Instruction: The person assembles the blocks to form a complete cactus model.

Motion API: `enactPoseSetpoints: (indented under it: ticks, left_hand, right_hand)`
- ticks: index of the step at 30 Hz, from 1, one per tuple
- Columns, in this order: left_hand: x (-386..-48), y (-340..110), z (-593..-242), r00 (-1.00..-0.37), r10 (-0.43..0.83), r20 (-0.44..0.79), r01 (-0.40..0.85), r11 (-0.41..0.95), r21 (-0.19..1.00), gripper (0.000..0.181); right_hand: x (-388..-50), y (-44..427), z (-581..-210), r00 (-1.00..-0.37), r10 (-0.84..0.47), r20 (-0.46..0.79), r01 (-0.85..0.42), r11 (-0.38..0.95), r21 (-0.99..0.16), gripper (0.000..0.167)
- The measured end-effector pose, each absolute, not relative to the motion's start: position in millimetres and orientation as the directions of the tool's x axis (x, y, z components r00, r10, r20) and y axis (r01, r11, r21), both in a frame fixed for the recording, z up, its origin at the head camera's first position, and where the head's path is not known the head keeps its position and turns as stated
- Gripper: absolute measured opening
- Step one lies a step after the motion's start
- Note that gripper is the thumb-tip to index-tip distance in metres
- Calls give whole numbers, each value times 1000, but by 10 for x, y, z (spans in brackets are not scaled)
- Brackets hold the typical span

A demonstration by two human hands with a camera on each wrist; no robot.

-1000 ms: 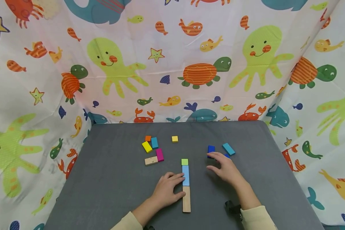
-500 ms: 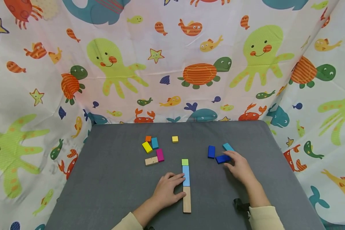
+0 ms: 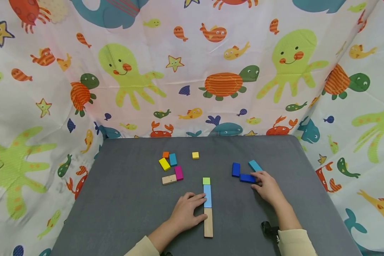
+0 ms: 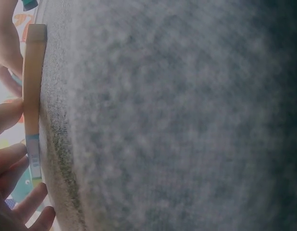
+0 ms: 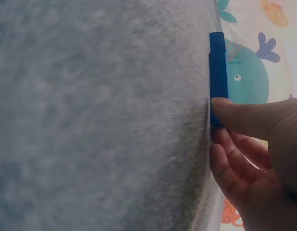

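Observation:
On the grey table, a column of blocks runs away from the person: a plain wooden block (image 3: pixel 208 223) nearest, a light blue block (image 3: pixel 207 196) in the middle, a small green block (image 3: pixel 206 181) at the far end. My left hand (image 3: pixel 186 212) rests at its left side, thumb against the wooden block and fingertips at the light blue one. Farther right, my right hand (image 3: pixel 270 188) pinches the right end of a dark blue block (image 3: pixel 247 178) lying flat. In the right wrist view, the thumb presses the near side of that dark blue block (image 5: pixel 218 72).
A second dark blue block (image 3: pixel 236 169) and a teal block (image 3: pixel 255 165) lie close to the right hand. At the back left are orange, teal, yellow, magenta (image 3: pixel 178 173) and wooden blocks. A yellow cube (image 3: pixel 195 155) sits alone. A printed curtain (image 3: pixel 185 71) hangs behind the table.
My right hand has moved right from beside the dark blue blocks and taken hold of one. That block has turned to lie nearly straight across. The left hand has stayed in place.

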State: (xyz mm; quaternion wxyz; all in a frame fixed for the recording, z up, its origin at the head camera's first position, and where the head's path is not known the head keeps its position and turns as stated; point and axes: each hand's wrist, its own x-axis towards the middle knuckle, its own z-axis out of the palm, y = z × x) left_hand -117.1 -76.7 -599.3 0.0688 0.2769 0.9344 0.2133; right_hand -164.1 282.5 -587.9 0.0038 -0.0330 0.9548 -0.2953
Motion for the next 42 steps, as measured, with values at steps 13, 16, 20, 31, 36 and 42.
enactPoseSetpoints:
  ticks: [13, 16, 20, 31, 36, 42]
  left_hand:
    - [-1152, -768, -5999, -840, 542, -20, 476, 755, 451, 59]
    - [-1149, -767, -5998, -840, 543, -11, 479, 751, 454, 59]
    - [-1154, -765, -5989, -839, 543, -2, 483, 748, 455, 58]
    - [-1159, -754, -5984, -845, 534, -21, 467, 758, 456, 59]
    - [-1162, -756, -5989, -846, 533, -27, 465, 761, 452, 59]
    - [-1160, -764, -6013, -845, 535, -10, 475, 758, 446, 59]
  right_hand:
    - [-1571, 2786, -5933, -996, -76, 37, -84, 801, -592, 34]
    - [-1534, 2752, -5914, -995, -81, 51, -95, 781, -617, 34]
    - [-1496, 2695, -5891, -992, -97, 77, -123, 761, -637, 33]
    - [-1440, 2540, -5910, -987, -124, 98, -158, 753, -639, 33]
    - [-1441, 2451, -5917, -983, -154, 100, -182, 744, -643, 33]
    - [-1434, 2336, -5933, -976, -193, 98, -210, 738, -641, 32]
